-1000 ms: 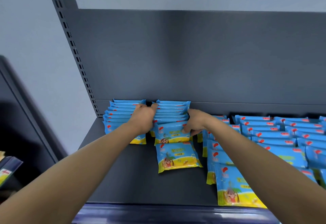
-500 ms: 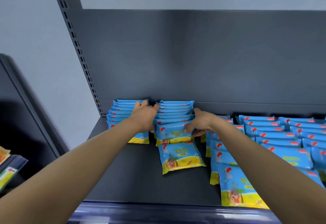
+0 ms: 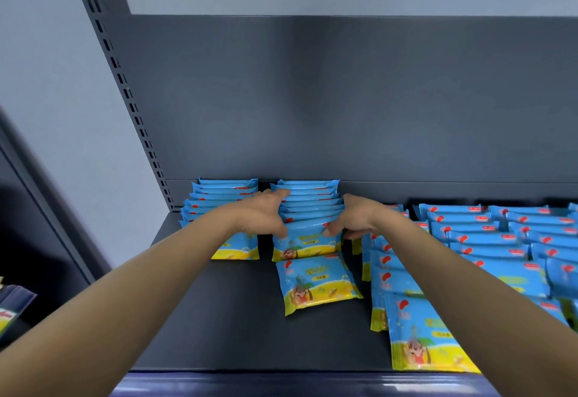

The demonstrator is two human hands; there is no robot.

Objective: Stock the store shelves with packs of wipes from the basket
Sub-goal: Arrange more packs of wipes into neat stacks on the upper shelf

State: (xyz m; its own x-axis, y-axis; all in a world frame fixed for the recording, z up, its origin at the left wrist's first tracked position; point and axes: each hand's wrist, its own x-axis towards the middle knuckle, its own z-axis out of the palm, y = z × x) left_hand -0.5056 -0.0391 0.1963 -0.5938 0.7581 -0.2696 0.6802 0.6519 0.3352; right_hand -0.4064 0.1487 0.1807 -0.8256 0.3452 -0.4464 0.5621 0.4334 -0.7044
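Note:
Blue-and-yellow packs of wipes stand in upright rows on a dark shelf (image 3: pixel 234 318). My left hand (image 3: pixel 259 215) clasps the left side of the second row of packs (image 3: pixel 309 206), with its fingers reaching toward the back and its thumb on the front pack (image 3: pixel 305 245). From the other side, my right hand (image 3: pixel 356 218) holds the same row, its fingertips curled onto the front pack's right edge. One single pack (image 3: pixel 316 284) lies flat on the shelf just in front of this row. The basket is out of view.
Another row of packs (image 3: pixel 219 196) stands to the left against the slotted upright (image 3: pixel 131 105). Several more rows (image 3: pixel 484 240) fill the shelf's right side up to the front lip (image 3: pixel 281 384). The grey back panel (image 3: pixel 312 99) rises behind. A neighbouring shelf unit (image 3: pixel 12 309) is at the far left.
Both hands have stayed on the second row. My left fingers have stretched further back along its side, and my right fingertips have shifted a little on the front pack.

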